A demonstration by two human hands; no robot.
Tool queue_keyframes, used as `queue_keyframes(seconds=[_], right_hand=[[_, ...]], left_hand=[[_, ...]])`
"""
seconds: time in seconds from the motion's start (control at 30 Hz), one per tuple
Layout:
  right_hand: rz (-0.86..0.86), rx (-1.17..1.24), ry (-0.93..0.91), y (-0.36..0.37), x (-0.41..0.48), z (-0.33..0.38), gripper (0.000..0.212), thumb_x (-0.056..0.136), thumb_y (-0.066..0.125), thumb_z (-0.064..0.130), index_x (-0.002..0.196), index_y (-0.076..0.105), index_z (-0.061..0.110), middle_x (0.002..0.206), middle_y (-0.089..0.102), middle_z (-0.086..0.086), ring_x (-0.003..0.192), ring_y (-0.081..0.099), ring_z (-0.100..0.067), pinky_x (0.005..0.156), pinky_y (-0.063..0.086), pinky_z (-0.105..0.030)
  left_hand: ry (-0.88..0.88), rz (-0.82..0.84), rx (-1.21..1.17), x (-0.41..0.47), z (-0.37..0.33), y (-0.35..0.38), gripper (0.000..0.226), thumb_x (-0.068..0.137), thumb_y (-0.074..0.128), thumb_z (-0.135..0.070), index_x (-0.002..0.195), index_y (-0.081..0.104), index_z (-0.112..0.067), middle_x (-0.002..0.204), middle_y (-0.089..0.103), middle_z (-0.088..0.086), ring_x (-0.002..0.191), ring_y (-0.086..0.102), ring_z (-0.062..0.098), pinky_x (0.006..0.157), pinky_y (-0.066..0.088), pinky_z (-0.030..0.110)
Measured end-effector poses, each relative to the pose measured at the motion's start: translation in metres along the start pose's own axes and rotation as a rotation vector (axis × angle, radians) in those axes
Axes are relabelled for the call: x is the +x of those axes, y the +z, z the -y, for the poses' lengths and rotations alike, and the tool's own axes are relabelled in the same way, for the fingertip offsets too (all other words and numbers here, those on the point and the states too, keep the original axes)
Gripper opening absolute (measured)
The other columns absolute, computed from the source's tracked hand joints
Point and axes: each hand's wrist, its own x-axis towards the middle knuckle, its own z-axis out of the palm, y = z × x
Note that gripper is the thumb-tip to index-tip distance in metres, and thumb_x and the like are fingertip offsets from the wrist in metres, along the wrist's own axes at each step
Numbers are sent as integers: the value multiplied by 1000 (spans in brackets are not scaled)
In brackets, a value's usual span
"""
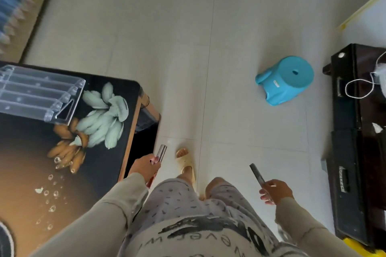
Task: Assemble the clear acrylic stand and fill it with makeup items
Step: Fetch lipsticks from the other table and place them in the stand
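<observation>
A person stands beside a low, dark glossy table (25,162) painted with pale and orange flowers, a slim makeup item in each hand. The clear acrylic stand (39,92), a stepped rack of long troughs, sits assembled toward the table's far end; its tiers appear empty, though glare makes that hard to confirm. The left hand (146,168), just off the table's edge, has its fingers curled round a slim clear tube with a pinkish end (161,152). The right hand (275,191), well apart over the tiled floor, pinches a slim dark silvery stick (256,173) between thumb and fingers. Filling looks barely begun. The step in hand appears to be carrying both items to the stand. The nearer left-hand tube would best go first, laid lengthwise along one trough and released only once it rests flat, since a round tube could roll. The light rack may slide on the glossy top if nudged. A sky-blue plastic stool (286,80) sits on the floor beyond.
</observation>
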Motion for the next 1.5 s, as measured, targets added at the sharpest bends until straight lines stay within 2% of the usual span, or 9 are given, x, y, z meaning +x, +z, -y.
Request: queue_keyframes(seconds=[0.1,0.23,0.37,0.5,0.6,0.83,1.07,1.23,1.5], right_hand=[[-36,40,18,-10,10,30,8,90,54,6,90,56,-2,76,63,-17,62,58,-28,58,49,-32],[-40,39,13,-18,26,81,8,90,54,7,87,55,0,65,61,-13,57,57,-24,54,47,-29],[-8,-12,-21,-25,50,146,9,90,54,8,88,55,-1,79,63,-18,59,58,-25,52,47,-27],[57,-139,-85,-31,83,226,10,90,55,10,90,54,0,67,62,-11,53,56,-20,49,47,-27],[104,-256,-158,-37,108,294,9,90,54,11,91,54,1,73,63,-12,51,55,-18,49,47,-25],[163,-449,-345,-52,145,440,16,90,53,11,74,50,10,60,57,-5,35,55,-11,35,43,-16],[181,-566,-410,-38,162,531,5,90,53,9,88,53,5,62,58,-8,48,52,-18,36,44,-18],[141,-650,-401,-19,167,577,7,88,54,7,90,56,1,77,62,-18,48,51,-19,48,43,-25],[69,-713,-400,13,163,661,7,87,54,4,82,57,-1,56,60,-11,47,52,-22,52,41,-28]], left_hand=[[54,-29,-1,24,-44,-36,29,93,46,-25,111,54,-4,113,64,19,91,58,28,73,36,25],[79,-72,-15,51,-84,-70,29,93,45,-26,111,55,-5,109,66,16,95,60,29,74,36,25],[39,-89,-73,78,-102,-91,30,92,47,-25,112,56,-4,99,63,16,90,59,29,75,41,29],[-81,-125,-140,99,-110,-103,31,92,48,-28,111,58,-6,114,59,12,89,55,26,75,38,27],[-194,-132,-232,107,-112,-100,29,91,51,-25,109,59,-3,128,54,16,97,60,28,82,43,30],[-449,-157,-525,104,-141,-81,22,90,53,-22,99,61,-3,102,69,22,94,65,35,75,44,32],[-518,-150,-595,130,-167,-93,25,92,48,-20,107,60,-4,105,68,17,77,57,24,74,44,27],[-521,-162,-625,174,-176,-144,26,93,46,-24,102,60,-3,103,69,18,89,63,30,83,48,32],[-487,-271,-688,238,-164,-286,15,89,48,-22,80,57,-13,79,59,4,78,54,23,66,37,24]])
